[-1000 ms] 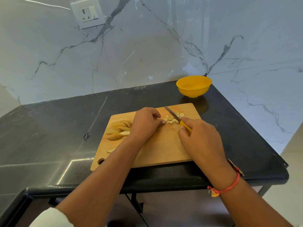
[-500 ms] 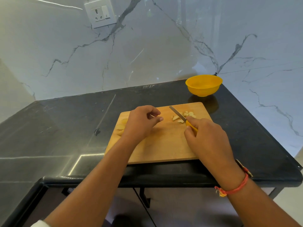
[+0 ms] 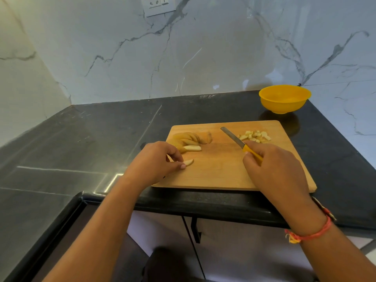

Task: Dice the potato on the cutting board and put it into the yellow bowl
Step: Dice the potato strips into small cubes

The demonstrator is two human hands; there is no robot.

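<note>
**Yellow, Wood and Veined Marble**

The bowl [image 3: 284,99] was bright yellow, as was the handle of the knife [image 3: 240,143]; its blade was dull grey. The cutting board [image 3: 223,174] was honey-coloured wood with faint grain. Each potato wedge [image 3: 192,148] showed tan skin and cream flesh, and the diced pieces [image 3: 255,136] were cream. The countertop [image 3: 101,139] was black with thin pale streaks. The wall [image 3: 203,47] was white marble veined in grey. The wrist thread [image 3: 311,235] was orange-red.

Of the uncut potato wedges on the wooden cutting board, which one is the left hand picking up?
The lone pale potato wedge nearest the person, at the fingertips of the left hand; the other wedges lie heaped farther back.
</note>
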